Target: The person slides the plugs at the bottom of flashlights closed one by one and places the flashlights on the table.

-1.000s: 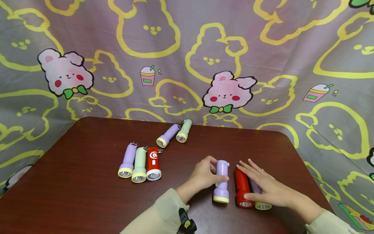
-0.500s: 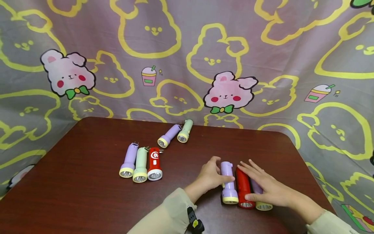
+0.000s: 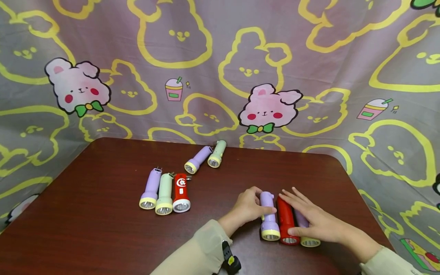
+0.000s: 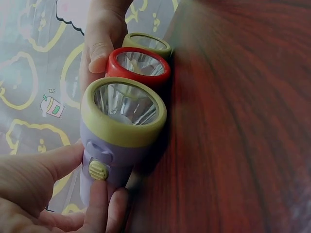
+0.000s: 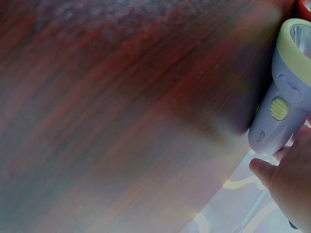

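Observation:
My left hand (image 3: 245, 208) pinches a purple flashlight (image 3: 269, 217) with a yellow rim, thumb across its top. In the left wrist view a fingertip touches its ribbed yellow switch (image 4: 98, 170). Right beside it lies a red flashlight (image 3: 285, 219), and beyond that a second purple flashlight (image 3: 301, 221), partly hidden under my right hand (image 3: 317, 219). That hand lies over these two with its fingers extended, the thumb on the red one near its head. The right wrist view shows the outer purple flashlight (image 5: 286, 92) at its right edge. All three lenses face the near side.
Left of centre lie a purple flashlight (image 3: 151, 189), a green flashlight (image 3: 165, 194) and a red flashlight with a white rim (image 3: 181, 193), side by side. Farther back are another purple one (image 3: 198, 159) and green one (image 3: 217, 154). A patterned curtain (image 3: 206, 76) hangs behind the brown table (image 3: 103, 229).
My left hand has moved the purple flashlight to the right, closing the gap to the red one. Over the last half second little has changed. The right hand has stayed in place.

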Demonstrator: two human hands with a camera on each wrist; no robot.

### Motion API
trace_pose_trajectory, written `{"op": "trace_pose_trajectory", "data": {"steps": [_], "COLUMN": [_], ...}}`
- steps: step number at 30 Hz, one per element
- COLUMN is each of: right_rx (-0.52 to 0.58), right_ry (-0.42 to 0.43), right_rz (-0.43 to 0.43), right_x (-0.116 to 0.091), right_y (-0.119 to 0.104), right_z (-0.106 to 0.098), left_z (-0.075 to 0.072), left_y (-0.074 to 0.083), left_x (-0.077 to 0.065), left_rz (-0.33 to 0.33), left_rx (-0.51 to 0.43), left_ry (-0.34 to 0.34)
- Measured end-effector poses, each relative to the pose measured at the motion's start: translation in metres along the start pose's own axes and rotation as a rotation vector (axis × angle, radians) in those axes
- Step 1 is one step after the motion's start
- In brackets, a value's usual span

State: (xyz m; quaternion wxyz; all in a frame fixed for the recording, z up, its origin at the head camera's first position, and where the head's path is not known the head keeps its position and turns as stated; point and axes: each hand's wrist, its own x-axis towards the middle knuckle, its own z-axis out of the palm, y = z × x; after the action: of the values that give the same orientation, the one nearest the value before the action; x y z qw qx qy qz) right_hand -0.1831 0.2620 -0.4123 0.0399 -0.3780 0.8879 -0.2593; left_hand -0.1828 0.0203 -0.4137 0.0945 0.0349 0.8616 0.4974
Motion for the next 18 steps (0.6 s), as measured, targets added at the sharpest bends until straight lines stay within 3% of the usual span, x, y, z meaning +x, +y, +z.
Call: {"op": "trace_pose_trajectory", "data": {"steps": [18], "right_rx": [0.001], "right_ry": [0.002], "right_rz": [-0.001], "right_x": [0.0002], "right_y": [0.0001], "right_z": [0.0005], "left_z": [-0.0056], "left_y": [0.0004], "left_x": [-0.0002], "left_rz": [0.009], "left_rx": [0.025], "left_ry": [-0.062]}}
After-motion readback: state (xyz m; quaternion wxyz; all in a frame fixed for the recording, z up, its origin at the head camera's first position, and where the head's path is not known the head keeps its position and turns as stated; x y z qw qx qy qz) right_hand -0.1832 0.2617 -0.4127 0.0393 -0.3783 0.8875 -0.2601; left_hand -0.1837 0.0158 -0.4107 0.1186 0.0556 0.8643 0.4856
